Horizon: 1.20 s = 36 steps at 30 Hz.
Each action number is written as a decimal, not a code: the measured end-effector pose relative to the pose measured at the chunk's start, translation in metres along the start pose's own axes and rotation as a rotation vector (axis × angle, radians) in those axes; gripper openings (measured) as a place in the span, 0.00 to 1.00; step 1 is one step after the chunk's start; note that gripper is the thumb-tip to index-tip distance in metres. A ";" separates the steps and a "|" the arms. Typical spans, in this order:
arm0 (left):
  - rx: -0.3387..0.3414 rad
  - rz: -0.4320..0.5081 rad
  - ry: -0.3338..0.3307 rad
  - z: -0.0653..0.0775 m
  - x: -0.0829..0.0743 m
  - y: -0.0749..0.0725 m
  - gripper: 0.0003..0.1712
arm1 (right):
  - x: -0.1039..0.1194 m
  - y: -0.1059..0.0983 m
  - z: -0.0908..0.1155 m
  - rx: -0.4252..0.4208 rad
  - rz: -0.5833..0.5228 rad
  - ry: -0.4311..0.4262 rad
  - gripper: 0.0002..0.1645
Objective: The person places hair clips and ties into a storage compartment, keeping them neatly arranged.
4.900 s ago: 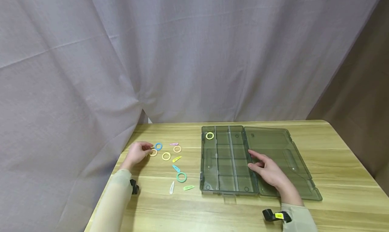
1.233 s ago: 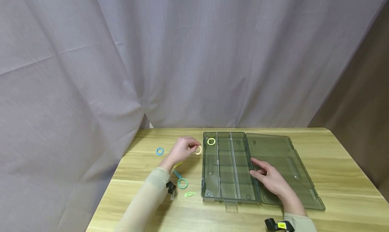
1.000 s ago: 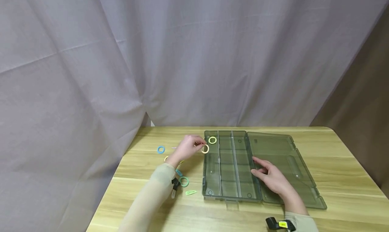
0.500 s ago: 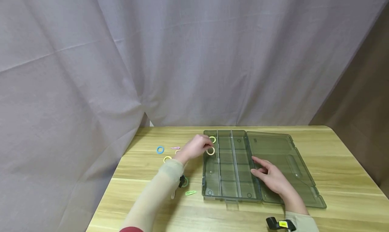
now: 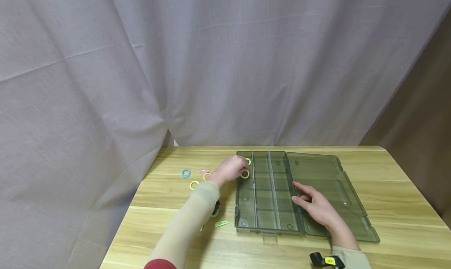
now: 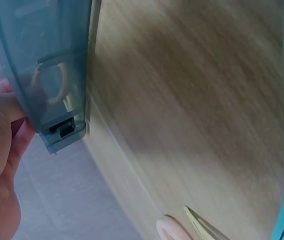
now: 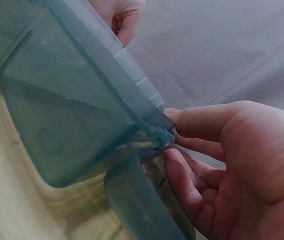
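My left hand [image 5: 230, 169] reaches over the left wall of a translucent grey-green divided box [image 5: 262, 201] and pinches a pale orange hair tie [image 5: 244, 178]. In the left wrist view the hair tie [image 6: 65, 82] shows through the box wall, with the fingertips partly hidden. A yellow hair tie [image 5: 249, 161] lies in the same far-left compartment, partly covered by the hand. My right hand [image 5: 317, 206] holds the box's hinge-side edge; in the right wrist view its thumb and fingers [image 7: 197, 122] grip the hinge.
The opened lid [image 5: 331, 194] lies flat to the right. Left of the box are a blue hair tie [image 5: 182, 174], a yellow one [image 5: 191, 185], a pink snap clip [image 5: 203, 171] and a light green clip [image 5: 221, 224]. My left forearm hides others.
My left hand picked up the orange hair tie at the far left, carried it right over the box wall and lowered it slightly into the compartment. The right hand kept its hold.
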<state>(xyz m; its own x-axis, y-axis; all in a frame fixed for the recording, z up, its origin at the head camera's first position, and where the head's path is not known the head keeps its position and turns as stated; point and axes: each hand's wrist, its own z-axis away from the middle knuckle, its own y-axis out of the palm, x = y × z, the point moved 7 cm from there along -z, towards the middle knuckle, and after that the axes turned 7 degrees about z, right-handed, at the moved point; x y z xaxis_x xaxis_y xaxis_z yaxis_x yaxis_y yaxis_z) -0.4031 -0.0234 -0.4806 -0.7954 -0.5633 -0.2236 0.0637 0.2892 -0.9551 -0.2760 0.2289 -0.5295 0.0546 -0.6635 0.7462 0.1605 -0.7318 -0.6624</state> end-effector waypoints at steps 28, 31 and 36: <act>-0.006 -0.042 -0.052 -0.005 0.003 0.002 0.09 | -0.001 -0.001 0.003 -0.004 0.010 -0.009 0.43; -0.014 -0.038 -0.048 -0.004 0.003 0.002 0.09 | -0.001 0.000 0.002 0.000 0.006 -0.012 0.43; -0.019 -0.004 -0.046 -0.003 0.004 0.000 0.10 | -0.001 0.001 0.000 -0.001 0.003 0.001 0.43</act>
<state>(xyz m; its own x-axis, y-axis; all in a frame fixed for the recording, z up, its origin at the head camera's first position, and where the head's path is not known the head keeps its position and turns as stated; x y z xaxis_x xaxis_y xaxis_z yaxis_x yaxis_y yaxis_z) -0.4082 -0.0239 -0.4810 -0.7670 -0.5994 -0.2290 0.0490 0.3011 -0.9523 -0.2755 0.2294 -0.5309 0.0541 -0.6657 0.7442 0.1596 -0.7300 -0.6646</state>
